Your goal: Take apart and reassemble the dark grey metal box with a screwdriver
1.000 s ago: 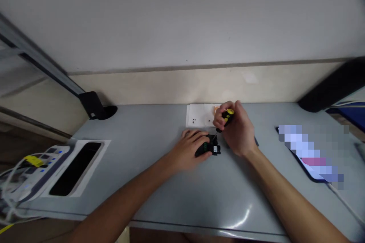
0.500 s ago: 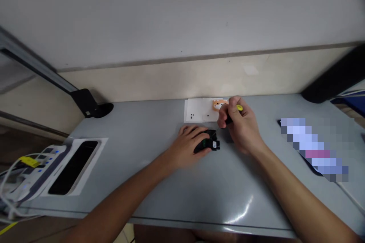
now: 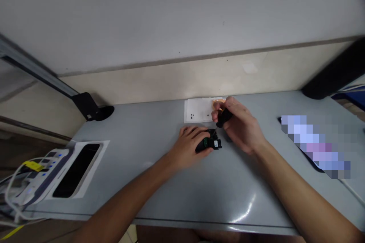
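Two hands busy: left hand (image 3: 190,145) pins black gadget (image 3: 210,143) to worktop (image 3: 159,167); right hand (image 3: 238,127) closed round screwdriver (image 3: 223,117), tip angled down; looks mid-screw, needs steady aim.

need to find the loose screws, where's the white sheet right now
In the head view the white sheet lies at the desk's far edge by the wall, centre, just beyond the left hand; the right hand covers its right end.
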Motion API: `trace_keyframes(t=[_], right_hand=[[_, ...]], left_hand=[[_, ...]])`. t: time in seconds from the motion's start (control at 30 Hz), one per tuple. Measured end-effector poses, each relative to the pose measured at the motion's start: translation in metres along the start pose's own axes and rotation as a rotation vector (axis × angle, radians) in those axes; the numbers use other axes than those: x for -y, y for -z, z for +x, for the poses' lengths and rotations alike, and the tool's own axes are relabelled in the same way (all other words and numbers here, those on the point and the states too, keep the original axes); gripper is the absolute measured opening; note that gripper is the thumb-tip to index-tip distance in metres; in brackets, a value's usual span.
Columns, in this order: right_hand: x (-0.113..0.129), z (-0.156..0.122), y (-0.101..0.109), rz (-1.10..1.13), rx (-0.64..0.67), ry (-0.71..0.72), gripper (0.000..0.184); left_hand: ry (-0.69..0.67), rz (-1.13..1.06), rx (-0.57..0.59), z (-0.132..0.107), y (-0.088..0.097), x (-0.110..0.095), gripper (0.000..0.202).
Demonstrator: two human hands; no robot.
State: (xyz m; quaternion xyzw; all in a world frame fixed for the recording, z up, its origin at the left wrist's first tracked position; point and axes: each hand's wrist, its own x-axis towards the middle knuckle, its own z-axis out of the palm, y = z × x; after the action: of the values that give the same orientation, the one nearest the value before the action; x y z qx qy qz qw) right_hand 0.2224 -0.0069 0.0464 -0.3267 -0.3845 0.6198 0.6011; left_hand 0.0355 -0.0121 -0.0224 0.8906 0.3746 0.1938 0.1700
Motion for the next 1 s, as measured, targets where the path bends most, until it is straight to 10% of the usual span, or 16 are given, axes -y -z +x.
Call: trace_keyframes(t=[1.0], right_hand=[[-0.007,0.003,0.007,0.023,-0.074,0.076,0.044]], left_hand=[[0.004,-0.126,0.015,0.001,0.004,0.006,0.020]])
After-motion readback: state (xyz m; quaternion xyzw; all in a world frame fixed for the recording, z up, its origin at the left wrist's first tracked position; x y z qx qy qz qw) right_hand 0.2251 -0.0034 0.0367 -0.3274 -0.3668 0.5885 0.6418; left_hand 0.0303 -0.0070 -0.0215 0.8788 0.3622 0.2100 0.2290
